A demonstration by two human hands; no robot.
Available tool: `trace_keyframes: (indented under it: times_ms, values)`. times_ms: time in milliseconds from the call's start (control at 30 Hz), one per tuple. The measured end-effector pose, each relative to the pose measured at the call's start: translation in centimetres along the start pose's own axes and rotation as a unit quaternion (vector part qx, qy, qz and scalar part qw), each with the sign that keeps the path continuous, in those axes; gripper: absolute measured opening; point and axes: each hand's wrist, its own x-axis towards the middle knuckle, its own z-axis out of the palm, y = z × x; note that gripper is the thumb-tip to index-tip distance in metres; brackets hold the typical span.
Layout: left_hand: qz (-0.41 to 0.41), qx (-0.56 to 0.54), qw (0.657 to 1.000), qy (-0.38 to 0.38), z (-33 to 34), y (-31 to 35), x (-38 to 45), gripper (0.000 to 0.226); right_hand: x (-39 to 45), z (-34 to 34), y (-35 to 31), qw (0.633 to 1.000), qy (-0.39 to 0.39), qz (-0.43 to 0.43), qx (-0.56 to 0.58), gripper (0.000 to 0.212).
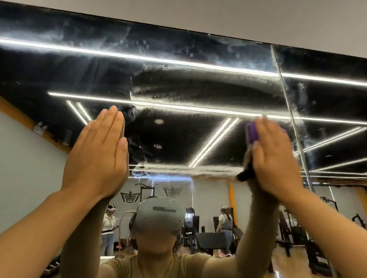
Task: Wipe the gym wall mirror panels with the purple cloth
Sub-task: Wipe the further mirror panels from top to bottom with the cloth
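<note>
The wall mirror panel (182,90) fills the view, streaked with wet smears across its upper part. My right hand (272,157) is raised with straight fingers and presses the purple cloth (252,133) flat against the glass; only the cloth's left edge shows past my fingers. My left hand (99,151) lies flat on the mirror to the left, fingers straight and together, holding nothing. Both forearms reach up from the lower corners.
A vertical seam (291,117) divides this panel from the right panel (345,104). The mirror's top edge (144,23) meets a pale wall above. Reflected are ceiling light strips, gym machines, other people and a wooden floor.
</note>
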Motion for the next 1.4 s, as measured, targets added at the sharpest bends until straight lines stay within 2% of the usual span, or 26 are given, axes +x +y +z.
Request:
trace_keyframes:
  times_ms: [67, 167, 367, 533, 633, 733, 833, 967, 1033, 1200, 1400]
  values:
    - [-0.001, 0.001, 1.0, 0.0, 0.0, 0.1, 0.0, 0.067, -0.2, -1.6, 2.7, 0.999, 0.0, 0.037, 0.001, 0.065]
    - [-0.003, 0.005, 1.0, 0.005, 0.0, 0.3, 0.0, 0.066, -0.6, -2.4, 4.2, 0.999, -0.02, 0.047, 0.004, 0.066]
    - [-0.03, -0.006, 0.999, 0.009, 0.3, 1.4, -0.3, 0.065, -0.4, -0.3, 0.6, 0.996, 0.009, 0.083, -0.019, 0.068]
    - [-0.011, -0.011, 1.0, -0.015, -0.1, 0.7, -1.5, 0.062, -2.3, 3.8, -9.0, 0.998, -0.026, -0.064, 0.01, 0.061]
    - [-0.001, 0.035, 0.999, -0.021, -0.7, 0.2, -3.1, 0.061, -2.7, 6.8, -14.8, 0.99, -0.034, -0.127, 0.044, 0.059]
    - [-0.008, 0.022, 0.999, -0.04, -1.1, -0.3, -4.5, 0.061, -3.6, 8.6, -19.0, 0.98, -0.033, -0.182, 0.076, 0.06]
    - [0.002, 0.026, 0.998, -0.05, -1.4, -1.1, -5.1, 0.06, -3.8, 9.0, -19.4, 0.974, -0.036, -0.208, 0.086, 0.058]
    - [0.006, 0.038, 0.998, -0.05, -1.7, -1.4, -5.2, 0.057, -2.7, 8.3, -17.1, 0.968, -0.045, -0.245, 0.039, 0.058]
    - [0.0, 0.038, 0.998, -0.049, -1.8, -1.1, -5.1, 0.056, -1.9, 7.5, -15.1, 0.976, -0.034, -0.212, 0.026, 0.058]
    - [-0.036, 0.029, 0.998, -0.032, -1.3, 0.3, -5.3, 0.059, -1.2, 2.9, -6.5, 0.998, -0.017, -0.065, 0.009, 0.061]
    - [-0.089, 0.011, 0.995, -0.032, -0.7, 2.3, -5.5, 0.066, -4.1, -1.6, 2.9, 0.998, 0.002, 0.068, 0.001, 0.065]
